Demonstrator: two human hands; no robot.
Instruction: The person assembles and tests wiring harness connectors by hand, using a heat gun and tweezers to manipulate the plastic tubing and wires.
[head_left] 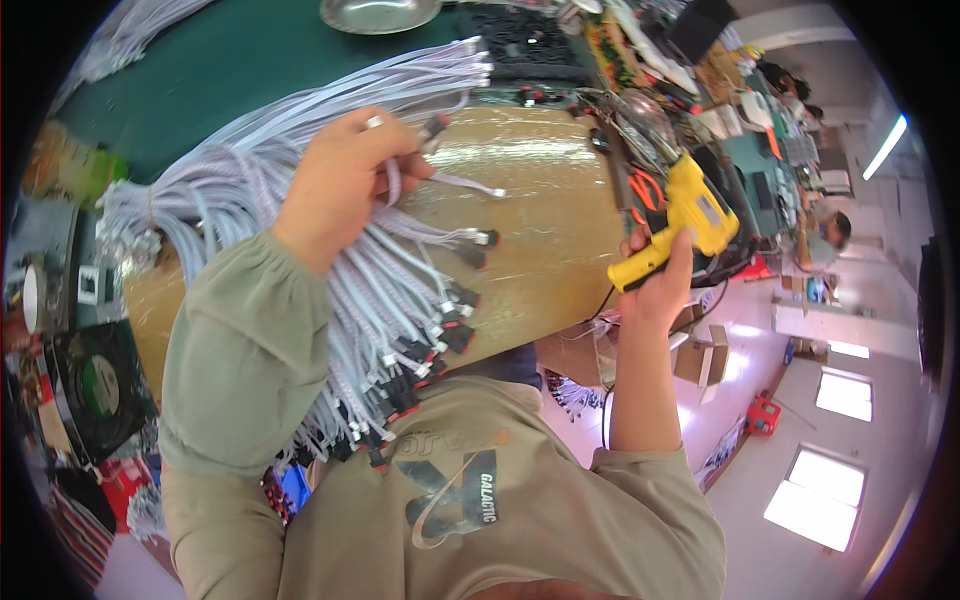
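Evidently, the left hand (345, 180) is pinching narrowly, thumb and fingers closing on a pale cable (393, 187) while a black-and-red connector (436, 126) is sticking out beyond the fingertips. That grip is probably leaving the connector end exposed and easy to see. A slim lead with a white plug (498, 192) is also jutting out just below the hand; whether the fingers are gripping it, I cannot tell. Well apart from it, the right hand (660, 285) is wrapping around the handle of a yellow pistol-shaped tool (703, 208) and is holding it off to the right, presumably so that the tool is sitting clear of the cables.

The cable bundle (370, 290) is lying across a wrapped brown board (540, 240), partly beneath the left hand and sleeve. Many dark connectors (457, 335) are fanning out toward the person's body, a layout that is likely putting them within easy reach. Another bunch of ends (470, 65) is pointing toward a black tray (530, 45). The board is perhaps shielding the green bench (220, 75) beneath, and a metal dish (380, 12) is resting at the far side, seemingly out of the way.
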